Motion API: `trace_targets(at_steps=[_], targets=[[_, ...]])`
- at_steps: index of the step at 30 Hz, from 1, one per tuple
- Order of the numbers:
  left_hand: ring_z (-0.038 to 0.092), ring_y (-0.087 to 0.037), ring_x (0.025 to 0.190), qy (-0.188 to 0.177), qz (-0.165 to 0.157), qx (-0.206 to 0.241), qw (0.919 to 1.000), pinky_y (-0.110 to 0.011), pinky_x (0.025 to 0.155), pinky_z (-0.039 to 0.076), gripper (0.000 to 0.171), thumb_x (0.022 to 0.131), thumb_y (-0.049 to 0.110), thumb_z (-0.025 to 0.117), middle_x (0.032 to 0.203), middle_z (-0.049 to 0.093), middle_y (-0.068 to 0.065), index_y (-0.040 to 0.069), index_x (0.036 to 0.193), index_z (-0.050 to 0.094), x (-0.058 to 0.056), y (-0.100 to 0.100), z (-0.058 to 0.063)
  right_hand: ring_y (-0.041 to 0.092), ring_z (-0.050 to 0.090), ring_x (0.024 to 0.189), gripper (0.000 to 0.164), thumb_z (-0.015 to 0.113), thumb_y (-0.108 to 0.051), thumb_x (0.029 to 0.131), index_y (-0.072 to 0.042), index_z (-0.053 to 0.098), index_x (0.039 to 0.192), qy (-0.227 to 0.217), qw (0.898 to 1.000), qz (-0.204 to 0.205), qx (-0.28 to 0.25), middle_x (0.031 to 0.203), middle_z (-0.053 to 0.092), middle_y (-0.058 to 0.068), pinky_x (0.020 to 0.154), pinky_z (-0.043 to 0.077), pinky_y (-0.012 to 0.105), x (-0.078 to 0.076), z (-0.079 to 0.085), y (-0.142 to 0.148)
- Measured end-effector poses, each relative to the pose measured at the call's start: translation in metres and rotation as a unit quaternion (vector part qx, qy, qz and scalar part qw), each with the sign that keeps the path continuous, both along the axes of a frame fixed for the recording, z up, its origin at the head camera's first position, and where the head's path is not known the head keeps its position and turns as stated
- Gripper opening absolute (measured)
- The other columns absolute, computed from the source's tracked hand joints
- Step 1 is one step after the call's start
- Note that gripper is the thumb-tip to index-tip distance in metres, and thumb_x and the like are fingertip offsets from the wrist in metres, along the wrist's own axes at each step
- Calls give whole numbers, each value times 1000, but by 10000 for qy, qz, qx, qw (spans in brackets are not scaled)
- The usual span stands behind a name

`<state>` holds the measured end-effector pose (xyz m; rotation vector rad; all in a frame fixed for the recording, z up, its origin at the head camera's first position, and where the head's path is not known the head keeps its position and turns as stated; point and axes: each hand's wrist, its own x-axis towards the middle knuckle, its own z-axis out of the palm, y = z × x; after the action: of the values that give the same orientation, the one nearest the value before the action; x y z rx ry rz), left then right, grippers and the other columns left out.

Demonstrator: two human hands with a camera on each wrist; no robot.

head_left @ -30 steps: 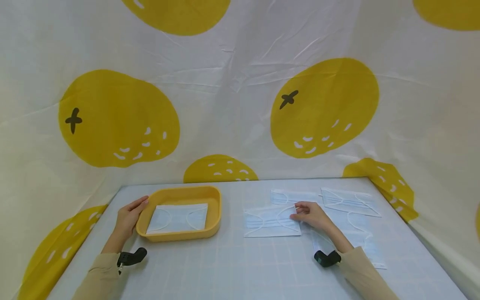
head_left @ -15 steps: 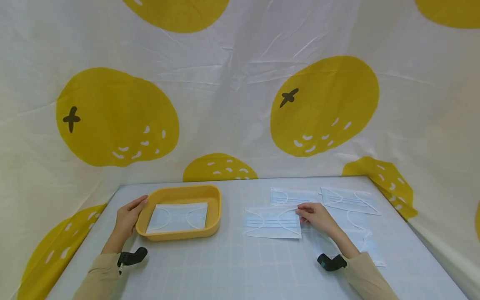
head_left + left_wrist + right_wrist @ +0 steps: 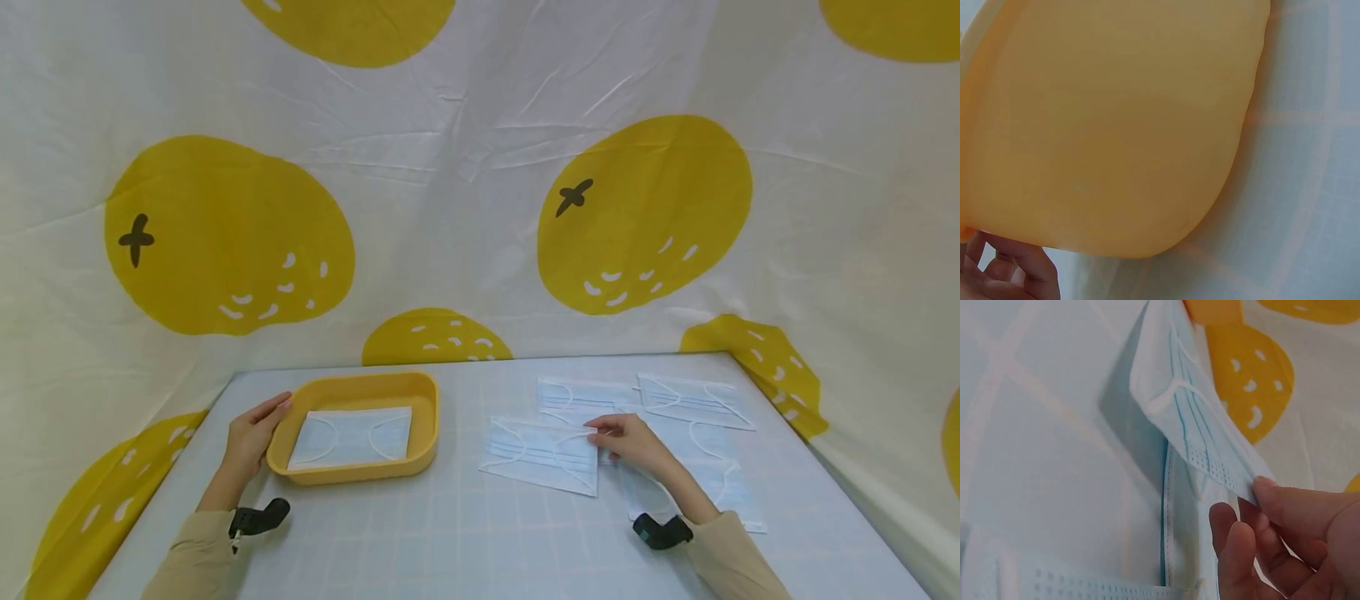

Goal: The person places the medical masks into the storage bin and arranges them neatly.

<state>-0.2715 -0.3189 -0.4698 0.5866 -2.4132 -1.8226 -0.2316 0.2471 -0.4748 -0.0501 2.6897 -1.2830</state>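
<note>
At the left, my left hand (image 3: 249, 437) grips the left rim of a yellow tray (image 3: 352, 476), its fingertips at the far corner. Inside the tray lies a light-blue face mask (image 3: 350, 437) with white ear loops. Toward the right, my right hand (image 3: 632, 442) pinches the right end of another face mask (image 3: 540, 454) between thumb and fingers. The right wrist view has that pinched mask (image 3: 1191, 425) tilted over the table, its folds and one loop showing. The tray's wall (image 3: 1122, 144) fills most of the left wrist view, with fingers (image 3: 1029, 262) at its lower left edge.
Several more face masks lie spread and overlapping around the right hand, among them one (image 3: 697, 400) at the back right and one (image 3: 573, 392) behind the held mask. A pale checked cloth (image 3: 420, 542) covers the table. A fruit-print curtain (image 3: 450, 233) hangs behind it.
My right hand has shifted slightly, and the pinched mask has swung so its right end sits lower and nearer. The left hand keeps its grip on the tray, which has not moved.
</note>
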Motion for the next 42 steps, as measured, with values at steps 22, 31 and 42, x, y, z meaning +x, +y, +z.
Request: trace_targets(at_steps=[22, 31, 42], targets=[[49, 17, 90, -99, -99, -2, 9999, -1, 73, 46, 67, 89, 47, 63, 124, 57, 22, 9, 142, 47, -4, 1, 4, 14, 59, 65, 24, 65, -13, 91, 0, 69, 111, 365, 9977, -447, -358, 77, 67, 6, 54, 55, 25, 7, 10, 2], [51, 12, 99, -108, 6, 63, 9999, -1, 75, 46, 64, 90, 45, 62, 130, 59, 16, 9, 142, 47, -3, 0, -3, 16, 58, 71, 24, 60, -11, 94, 1, 68, 113, 429, 9972, -509, -327, 84, 68, 9, 53, 53, 23, 14, 23, -1], [49, 19, 87, -88, 18, 176, 9998, -2, 74, 47, 65, 89, 45, 64, 126, 59, 21, 10, 141, 48, -2, -2, -3, 14, 55, 72, 28, 63, -16, 93, 2, 67, 114, 396, 9946, -628, -728, 87, 68, 7, 55, 54, 23, 11, 31, -11]])
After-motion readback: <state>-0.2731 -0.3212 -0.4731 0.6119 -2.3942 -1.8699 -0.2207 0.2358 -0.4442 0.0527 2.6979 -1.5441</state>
